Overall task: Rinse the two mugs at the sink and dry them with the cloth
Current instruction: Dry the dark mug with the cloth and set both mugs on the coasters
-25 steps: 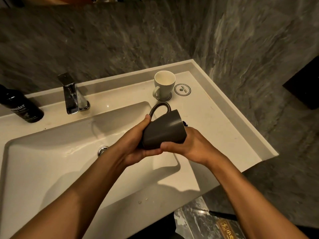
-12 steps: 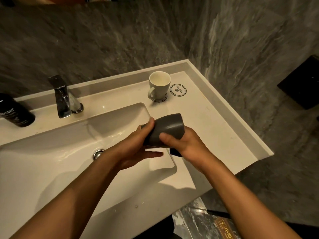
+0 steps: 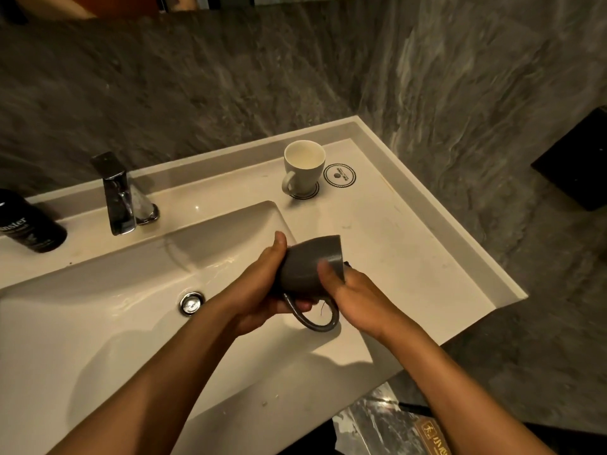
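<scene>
I hold a dark grey mug [image 3: 307, 264] on its side above the right edge of the sink basin [image 3: 98, 323], its handle pointing down toward me. My left hand [image 3: 262, 287] grips its mouth end and my right hand [image 3: 353, 292] wraps its base end. A small dark bit of cloth [image 3: 347, 265] peeks out behind my right hand; most of it is hidden. A white mug [image 3: 303, 167] stands upright on a round coaster at the back of the counter, handle to the left.
A chrome tap [image 3: 120, 198] stands at the back of the basin, its drain plug [image 3: 191, 303] in the middle. A black bottle [image 3: 28, 224] lies at the far left. An empty coaster [image 3: 339, 175] sits by the white mug. Marble walls enclose the counter [image 3: 410, 257].
The grey mug has been turned in my hands: its handle pointed up a second ago and now hangs down. The view has shifted slightly.
</scene>
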